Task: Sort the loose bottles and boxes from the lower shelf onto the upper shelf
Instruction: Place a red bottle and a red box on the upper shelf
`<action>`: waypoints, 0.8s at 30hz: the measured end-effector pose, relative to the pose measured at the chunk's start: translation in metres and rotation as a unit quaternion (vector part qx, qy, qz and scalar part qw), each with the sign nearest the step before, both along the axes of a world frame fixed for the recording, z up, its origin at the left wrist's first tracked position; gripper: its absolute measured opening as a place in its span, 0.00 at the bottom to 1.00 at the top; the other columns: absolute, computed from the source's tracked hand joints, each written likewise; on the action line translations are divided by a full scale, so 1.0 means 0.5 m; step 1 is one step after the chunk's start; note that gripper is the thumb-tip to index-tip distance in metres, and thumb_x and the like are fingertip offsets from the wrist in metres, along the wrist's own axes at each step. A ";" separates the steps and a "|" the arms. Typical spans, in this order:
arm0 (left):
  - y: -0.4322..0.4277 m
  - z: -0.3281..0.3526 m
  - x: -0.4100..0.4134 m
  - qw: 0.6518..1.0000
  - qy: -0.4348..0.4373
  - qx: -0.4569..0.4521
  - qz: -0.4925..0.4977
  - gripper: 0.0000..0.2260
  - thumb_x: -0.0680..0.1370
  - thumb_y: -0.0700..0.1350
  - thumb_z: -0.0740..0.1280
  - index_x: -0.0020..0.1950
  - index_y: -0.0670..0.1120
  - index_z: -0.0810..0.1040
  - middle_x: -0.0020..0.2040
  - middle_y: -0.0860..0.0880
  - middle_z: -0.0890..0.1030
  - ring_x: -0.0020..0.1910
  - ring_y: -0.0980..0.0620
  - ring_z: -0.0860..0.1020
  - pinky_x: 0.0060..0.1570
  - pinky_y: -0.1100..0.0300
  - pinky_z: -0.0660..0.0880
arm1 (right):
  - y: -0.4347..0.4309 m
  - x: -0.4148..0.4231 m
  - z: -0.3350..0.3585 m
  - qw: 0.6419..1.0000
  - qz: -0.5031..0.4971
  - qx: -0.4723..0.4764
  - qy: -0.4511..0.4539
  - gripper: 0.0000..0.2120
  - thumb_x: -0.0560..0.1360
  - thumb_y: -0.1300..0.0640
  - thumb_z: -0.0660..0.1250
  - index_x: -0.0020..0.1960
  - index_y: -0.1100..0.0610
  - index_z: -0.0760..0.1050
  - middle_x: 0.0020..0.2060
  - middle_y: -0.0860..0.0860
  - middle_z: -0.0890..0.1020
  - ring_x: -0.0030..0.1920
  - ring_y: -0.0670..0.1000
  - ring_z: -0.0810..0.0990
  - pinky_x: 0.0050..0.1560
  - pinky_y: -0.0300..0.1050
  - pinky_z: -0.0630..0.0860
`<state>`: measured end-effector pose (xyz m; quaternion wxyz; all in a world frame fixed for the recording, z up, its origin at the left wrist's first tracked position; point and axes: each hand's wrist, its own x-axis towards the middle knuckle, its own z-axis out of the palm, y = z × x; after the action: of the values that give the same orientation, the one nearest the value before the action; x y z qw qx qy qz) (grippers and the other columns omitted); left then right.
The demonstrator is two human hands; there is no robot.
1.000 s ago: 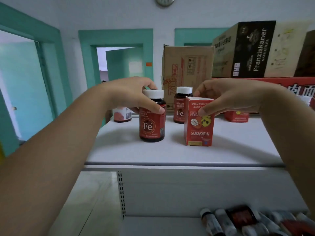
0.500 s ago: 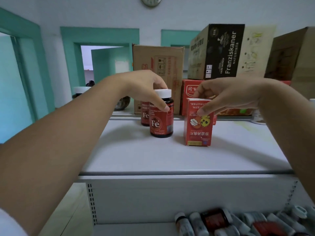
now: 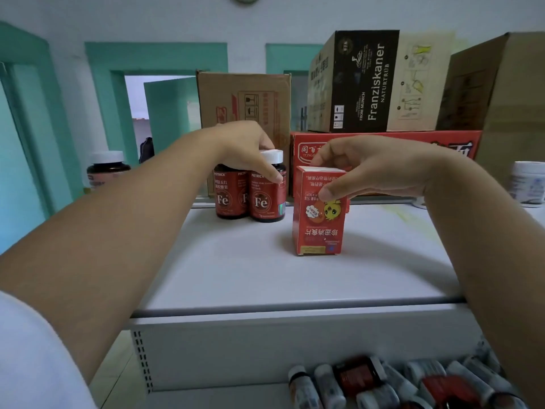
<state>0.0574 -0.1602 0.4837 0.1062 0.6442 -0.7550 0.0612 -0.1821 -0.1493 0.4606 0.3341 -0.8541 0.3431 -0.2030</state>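
A white upper shelf (image 3: 265,276) is seen in a room with teal door frames. Cardboard cartons (image 3: 244,104) are stacked along its back edge.

A red-labelled bottle (image 3: 265,202) with a white cap is grasped from above by the left hand (image 3: 244,149). The fingers are curled over the cap and the thumb is laid down the front of the label. The bottle stands upright on the shelf. Just to the outer side of that grip stands a second bottle (image 3: 228,199) of the same kind, touching the first or very nearly so.

A red box (image 3: 318,228) is pinched at its top by the right hand (image 3: 371,169), with the thumb on the front face and the fingers behind. The box rests upright on the shelf below that grip, though its print is upside down. It stands nearer the shelf's front edge than the bottles and a little apart from them.

Beyond the left forearm a dark jar (image 3: 107,169) can be made out, and past the right wrist a white jar (image 3: 528,181).

The task is judged to be only partly done. Two bottles and one box are on the upper shelf, and neither grip has been released. Under both arms, on the lower shelf (image 3: 206,399), many loose bottles (image 3: 327,388) are lying on their sides in a blurred heap, so most of the sorting is left. How many remain cannot be told.
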 end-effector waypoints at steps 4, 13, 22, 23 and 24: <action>-0.002 -0.012 0.018 0.998 0.053 -0.012 -0.025 0.16 0.69 0.62 0.75 0.48 0.52 0.84 0.47 0.52 0.85 0.46 0.50 0.82 0.47 0.49 0.80 | -0.003 0.005 -0.003 1.000 0.003 0.002 0.000 0.27 0.63 0.54 0.76 0.60 0.57 0.74 0.50 0.51 0.86 0.51 0.49 0.85 0.51 0.43 0.81; -0.006 -0.042 0.047 0.981 0.186 -0.040 -0.041 0.17 0.69 0.55 0.78 0.56 0.56 0.82 0.50 0.60 0.81 0.49 0.62 0.77 0.42 0.63 0.71 | -0.005 0.007 -0.008 1.000 0.000 0.011 -0.015 0.28 0.62 0.54 0.76 0.60 0.57 0.74 0.50 0.50 0.86 0.51 0.49 0.86 0.48 0.40 0.81; -0.021 -0.050 0.042 0.981 0.176 -0.081 -0.024 0.21 0.65 0.60 0.78 0.54 0.52 0.84 0.52 0.56 0.83 0.50 0.57 0.78 0.44 0.59 0.75 | -0.007 0.005 -0.009 0.999 0.014 0.017 -0.023 0.28 0.62 0.55 0.75 0.60 0.57 0.74 0.50 0.51 0.86 0.51 0.50 0.86 0.48 0.40 0.81; -0.021 -0.048 0.041 0.981 0.174 -0.079 -0.022 0.21 0.65 0.60 0.79 0.54 0.52 0.84 0.52 0.56 0.83 0.50 0.57 0.78 0.44 0.58 0.76 | -0.006 0.004 -0.010 0.999 0.016 0.021 -0.027 0.27 0.62 0.55 0.75 0.59 0.57 0.74 0.49 0.52 0.86 0.51 0.50 0.86 0.47 0.40 0.81; -0.022 -0.046 0.041 0.982 0.174 -0.077 -0.020 0.22 0.65 0.60 0.79 0.55 0.52 0.84 0.52 0.55 0.83 0.49 0.56 0.78 0.45 0.57 0.76 | -0.007 0.004 -0.010 0.999 0.016 0.022 -0.030 0.27 0.62 0.55 0.75 0.59 0.57 0.74 0.49 0.52 0.86 0.51 0.50 0.86 0.47 0.40 0.82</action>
<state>0.0780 -0.1712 0.4607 0.2860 0.6199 -0.7307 0.0041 -0.1803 -0.1526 0.4555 0.3658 -0.8457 0.3235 -0.2154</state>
